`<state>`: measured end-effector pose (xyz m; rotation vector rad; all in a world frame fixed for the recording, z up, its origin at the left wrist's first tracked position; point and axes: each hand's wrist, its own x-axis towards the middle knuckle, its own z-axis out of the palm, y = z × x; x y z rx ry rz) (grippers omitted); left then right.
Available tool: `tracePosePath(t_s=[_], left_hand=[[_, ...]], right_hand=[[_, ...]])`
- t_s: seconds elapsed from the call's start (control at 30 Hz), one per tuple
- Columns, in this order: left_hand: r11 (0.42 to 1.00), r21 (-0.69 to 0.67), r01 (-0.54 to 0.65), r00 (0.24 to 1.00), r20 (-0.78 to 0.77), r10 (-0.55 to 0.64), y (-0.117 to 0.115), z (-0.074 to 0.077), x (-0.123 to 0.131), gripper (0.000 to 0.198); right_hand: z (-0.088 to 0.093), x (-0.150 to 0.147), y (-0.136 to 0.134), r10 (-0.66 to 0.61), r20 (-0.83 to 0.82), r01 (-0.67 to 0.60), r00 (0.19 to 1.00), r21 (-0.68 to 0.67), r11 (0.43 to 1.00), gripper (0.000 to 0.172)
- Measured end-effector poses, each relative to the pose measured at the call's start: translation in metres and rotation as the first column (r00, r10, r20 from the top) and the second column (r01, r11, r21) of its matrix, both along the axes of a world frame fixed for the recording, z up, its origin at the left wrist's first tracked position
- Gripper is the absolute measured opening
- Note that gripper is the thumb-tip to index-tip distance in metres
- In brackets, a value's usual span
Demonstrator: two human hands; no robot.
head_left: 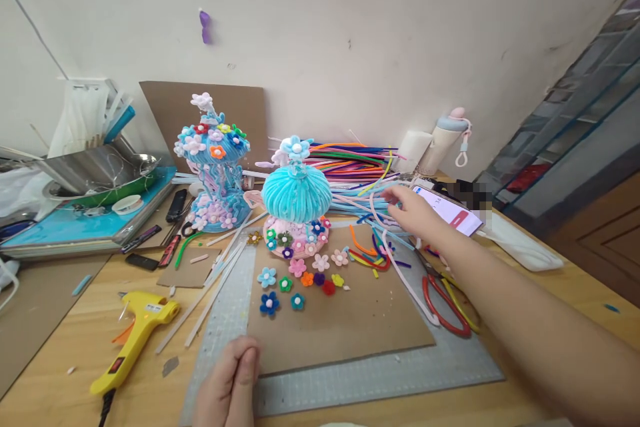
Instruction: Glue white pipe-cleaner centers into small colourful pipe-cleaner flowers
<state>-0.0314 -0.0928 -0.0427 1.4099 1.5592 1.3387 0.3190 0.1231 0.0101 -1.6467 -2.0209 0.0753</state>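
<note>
My right hand (407, 208) reaches over the bundle of pipe cleaners at the back right. Its fingertips close at the curved upper end of a pale pink pipe cleaner (400, 271), which trails down toward the scissors. Curled shut, my left hand (231, 383) rests by the cardboard sheet's (345, 327) front left edge; anything inside it is hidden. Small pipe cleaner flowers (270, 303) in several colours lie on the cardboard. Behind them stands a turquoise domed pipe cleaner piece (297, 192) on a flower-covered base. A taller blue flowered piece (213, 147) is left of it.
A yellow hot glue gun (143, 333) lies at the left, near white glue sticks (215, 293). Red-handled scissors (445, 310) sit under my right forearm. A phone (445, 210), a bottle (443, 143) and a metal bowl (100, 170) stand or lie farther back.
</note>
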Motion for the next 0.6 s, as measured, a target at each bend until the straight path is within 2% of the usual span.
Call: tracePosePath(t_s=[0.03, 0.1, 0.2, 0.33, 0.43, 0.6], left_hand=[[0.999, 0.03, -0.031, 0.999, 0.025, 0.031, 0.001, 0.0, 0.001, 0.015], [0.995, 0.052, -0.083, 0.992, 0.104, 0.077, 0.003, 0.0, 0.004, 0.029], [0.993, -0.026, -0.116, 0.968, 0.22, 0.119, 0.006, 0.0, 0.005, 0.046], [0.992, -0.066, -0.105, 0.954, 0.275, 0.12, 0.006, -0.002, 0.003, 0.043], [0.99, -0.071, -0.123, 0.947, 0.289, 0.138, 0.006, -0.004, 0.006, 0.042], [0.975, -0.049, -0.215, 0.929, 0.298, 0.22, 0.006, -0.005, 0.016, 0.037]], right_hand=[[0.0, -0.006, 0.007, 0.031, 0.019, -0.031, 0.999, 0.011, 0.999, 0.037], [0.0, -0.015, 0.024, 0.071, 0.057, -0.073, 0.996, 0.033, 0.997, 0.04], [0.0, -0.024, 0.051, 0.109, 0.117, -0.114, 0.987, 0.038, 0.993, 0.04], [-0.005, -0.037, 0.082, 0.128, 0.211, -0.125, 0.969, -0.023, 0.992, 0.034], [-0.012, -0.048, 0.099, 0.084, 0.265, -0.077, 0.961, -0.039, 0.996, 0.02], [-0.02, -0.063, 0.118, 0.038, 0.28, -0.027, 0.959, -0.042, 0.999, 0.028]])
